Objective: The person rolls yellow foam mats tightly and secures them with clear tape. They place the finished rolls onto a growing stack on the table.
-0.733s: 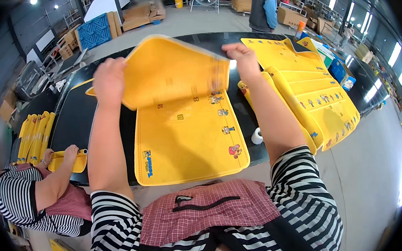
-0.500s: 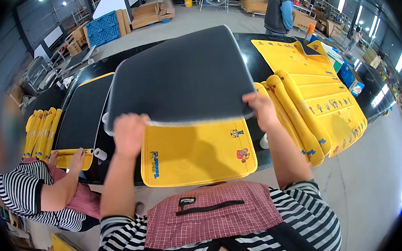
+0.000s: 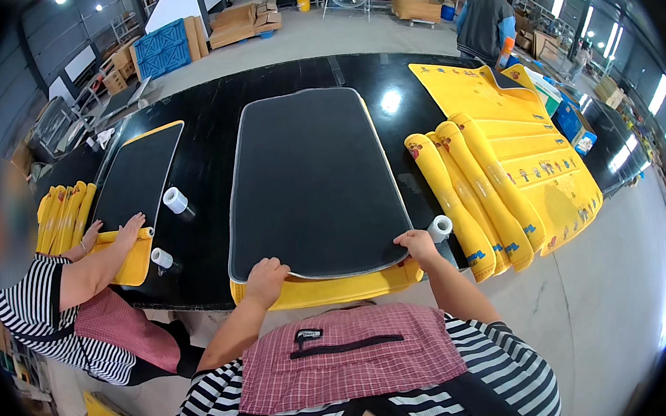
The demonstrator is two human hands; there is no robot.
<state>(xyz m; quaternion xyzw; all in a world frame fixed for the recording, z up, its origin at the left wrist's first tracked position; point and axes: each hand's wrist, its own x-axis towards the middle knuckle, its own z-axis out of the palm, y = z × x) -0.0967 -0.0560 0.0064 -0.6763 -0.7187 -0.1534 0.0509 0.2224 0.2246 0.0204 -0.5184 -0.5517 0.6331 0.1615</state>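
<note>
A mat (image 3: 311,182) lies on the table with its black side up, over a yellow mat (image 3: 332,290) whose near edge sticks out below it. My left hand (image 3: 267,282) is closed on the near left part of the black-faced mat's edge. At the near right corner, my right hand (image 3: 418,247) pinches the same edge between thumb and fingers. The edge bows slightly between my hands. A white roll, perhaps tape (image 3: 439,228), stands just right of my right hand.
Several rolled yellow mats (image 3: 496,195) lie to the right, beside flat printed yellow mats (image 3: 558,182). Two more white rolls, one nearer the middle (image 3: 176,199) and one near the front (image 3: 162,258), stand left. A co-worker's hands (image 3: 120,232) roll another mat (image 3: 138,172).
The black-faced mat has come down from the air onto the yellow mat, covering most of it. Both my hands have lowered toward me with its near edge.
</note>
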